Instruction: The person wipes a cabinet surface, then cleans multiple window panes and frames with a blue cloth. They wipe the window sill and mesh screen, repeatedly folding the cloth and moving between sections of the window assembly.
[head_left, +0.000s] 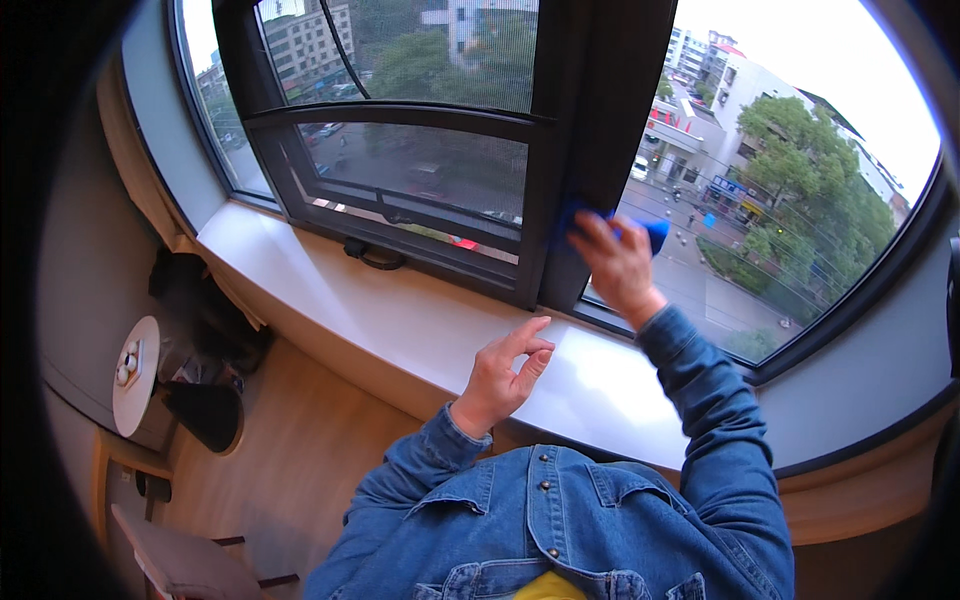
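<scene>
My right hand (619, 262) is raised at the dark window frame post (592, 127), its fingers over a blue cloth (654, 235) that lies against the post and partly over the edge of the right window pane (750, 247). The hand is slightly blurred. Above the white windowsill (375, 307) is my left hand (506, 375), holding nothing, its fingers bent and thumb apart. To its upper left stands the dark screened window sash (409, 262), with a black handle (375, 259) at its bottom rail.
A small round white table (148, 397) with a tray of white balls or cups stands at the left, near a dark bag or cloth heap (214, 315). A chair (176, 555) is at lower left. A curtain (135, 165) hangs beside the window.
</scene>
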